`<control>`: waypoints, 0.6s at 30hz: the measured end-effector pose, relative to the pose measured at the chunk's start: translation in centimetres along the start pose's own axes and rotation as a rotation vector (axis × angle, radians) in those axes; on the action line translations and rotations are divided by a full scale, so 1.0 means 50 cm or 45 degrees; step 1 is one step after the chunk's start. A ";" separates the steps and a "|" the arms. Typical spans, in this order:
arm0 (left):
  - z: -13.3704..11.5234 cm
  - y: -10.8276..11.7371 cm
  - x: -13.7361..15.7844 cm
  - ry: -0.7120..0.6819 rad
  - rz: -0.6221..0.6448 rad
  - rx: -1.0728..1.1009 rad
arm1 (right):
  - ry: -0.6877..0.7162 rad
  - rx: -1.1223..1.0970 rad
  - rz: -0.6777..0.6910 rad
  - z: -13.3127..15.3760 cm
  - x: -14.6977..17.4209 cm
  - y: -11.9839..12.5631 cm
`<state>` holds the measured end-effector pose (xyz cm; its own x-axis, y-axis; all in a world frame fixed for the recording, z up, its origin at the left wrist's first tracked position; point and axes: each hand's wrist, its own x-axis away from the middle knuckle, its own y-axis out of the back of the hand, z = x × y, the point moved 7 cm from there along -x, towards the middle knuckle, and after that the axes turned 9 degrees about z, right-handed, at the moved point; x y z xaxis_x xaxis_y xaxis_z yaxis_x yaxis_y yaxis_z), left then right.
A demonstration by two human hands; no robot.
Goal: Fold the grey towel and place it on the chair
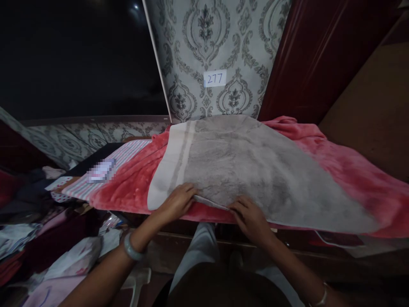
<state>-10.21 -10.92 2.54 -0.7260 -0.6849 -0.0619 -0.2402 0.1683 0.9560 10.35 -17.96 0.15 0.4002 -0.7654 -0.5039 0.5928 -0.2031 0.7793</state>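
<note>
A grey towel [230, 157] with pale stripes near its left end lies spread over a red plush blanket [128, 183]. My left hand [180, 200] is closed on the towel's near edge, left of the middle. Farther right, my right hand [251, 215] pinches the same edge between thumb and fingers. Between the two hands the edge is slightly lifted, and a strip of red blanket shows below it. The towel's right part narrows toward the blanket's right end.
A striped cloth [137, 151] with a blurred item [101, 170] on it lies at the left. A large dark screen [79, 59] stands behind. Clothes and bags [70, 256] are heaped at lower left. A numbered paper [215, 78] hangs on the patterned wall.
</note>
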 end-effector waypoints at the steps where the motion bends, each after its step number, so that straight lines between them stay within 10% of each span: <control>1: 0.020 0.005 0.021 0.066 -0.028 -0.093 | 0.012 -0.012 -0.020 0.001 0.001 0.003; 11: 0.150 0.039 0.198 0.291 -0.075 -0.362 | 0.063 -0.055 0.124 0.002 0.009 -0.019; 18: 0.145 0.063 0.186 0.260 0.043 -0.121 | -0.069 -0.174 0.094 -0.042 -0.019 0.023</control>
<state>-22.38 -11.62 2.88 -0.5850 -0.8108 0.0204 -0.1495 0.1326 0.9798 12.14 -16.19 0.74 0.4100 -0.8078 -0.4235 0.6544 -0.0629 0.7535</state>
